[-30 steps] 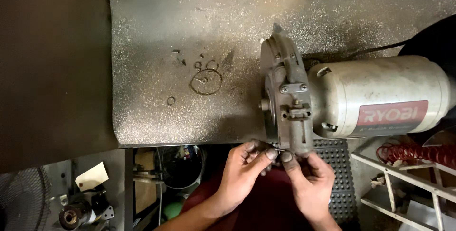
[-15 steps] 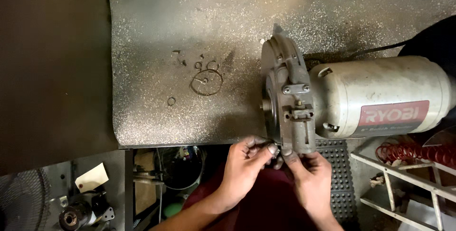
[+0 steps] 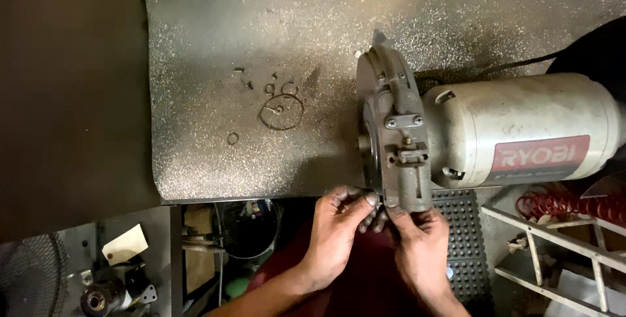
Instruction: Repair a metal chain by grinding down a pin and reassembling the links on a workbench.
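Both hands, the left hand (image 3: 336, 235) and right hand (image 3: 420, 245), pinched the guard bracket (image 3: 407, 180) of the bench grinder (image 3: 515, 137) (heavy, rigid, likely greasy); the casing looked the safest hold.

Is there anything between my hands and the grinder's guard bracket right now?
Nothing visible. The left hand and right hand both already touch the lower end of the guard bracket at the table's near edge.
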